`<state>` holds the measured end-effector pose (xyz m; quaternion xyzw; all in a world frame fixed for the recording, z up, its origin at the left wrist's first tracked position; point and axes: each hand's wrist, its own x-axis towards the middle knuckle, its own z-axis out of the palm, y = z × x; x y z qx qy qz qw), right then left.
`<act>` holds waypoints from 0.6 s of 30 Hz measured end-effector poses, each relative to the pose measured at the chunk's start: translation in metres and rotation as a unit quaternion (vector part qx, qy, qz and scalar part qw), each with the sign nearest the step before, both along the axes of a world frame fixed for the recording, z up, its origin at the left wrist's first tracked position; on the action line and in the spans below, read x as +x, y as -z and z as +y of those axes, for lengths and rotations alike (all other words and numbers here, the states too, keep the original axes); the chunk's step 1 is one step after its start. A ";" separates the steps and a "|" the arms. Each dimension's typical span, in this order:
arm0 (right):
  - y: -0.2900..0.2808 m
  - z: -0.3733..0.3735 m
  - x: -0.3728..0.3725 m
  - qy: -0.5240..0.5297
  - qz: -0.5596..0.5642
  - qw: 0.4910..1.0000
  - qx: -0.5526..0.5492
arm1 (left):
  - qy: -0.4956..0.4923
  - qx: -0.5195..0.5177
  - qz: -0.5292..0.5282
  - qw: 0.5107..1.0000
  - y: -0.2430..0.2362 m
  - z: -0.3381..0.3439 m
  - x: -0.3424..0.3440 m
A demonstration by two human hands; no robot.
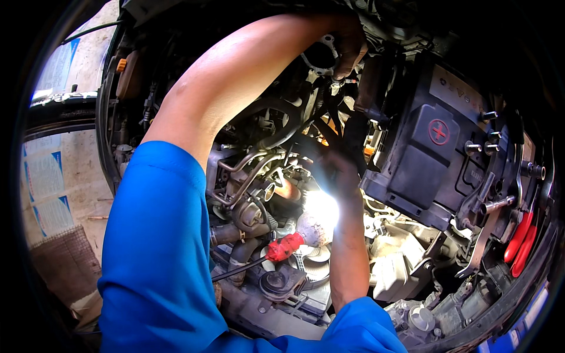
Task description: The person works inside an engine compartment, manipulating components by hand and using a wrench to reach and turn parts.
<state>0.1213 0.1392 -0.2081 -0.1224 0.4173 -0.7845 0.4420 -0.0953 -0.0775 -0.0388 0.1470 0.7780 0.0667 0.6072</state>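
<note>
My left arm in a blue sleeve arches to the top, where my left hand [349, 52] curls in shadow beside an oval metal flange [322, 54]; what it grips is hidden. My right hand [336, 170] reaches into the middle of the engine bay, fingers bent and dim among black hoses [328, 135]; I cannot make out what they hold. Just below it a lit work lamp [315, 226] with a red handle [284, 246] glares among metal pipes [241, 162].
A black battery [418, 159] fills the right side, with sockets [491, 147], wrenches [485, 241] and red-handled pliers [518, 241] on and beside it. A reservoir with an orange cap [122, 65] is at upper left. A floor with paper sheets [44, 170] shows beyond the left body edge.
</note>
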 end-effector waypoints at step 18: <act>-0.072 -0.021 -0.004 -0.047 -0.464 0.853 -0.236 | 0.001 -0.033 0.092 0.995 -0.008 0.004 0.022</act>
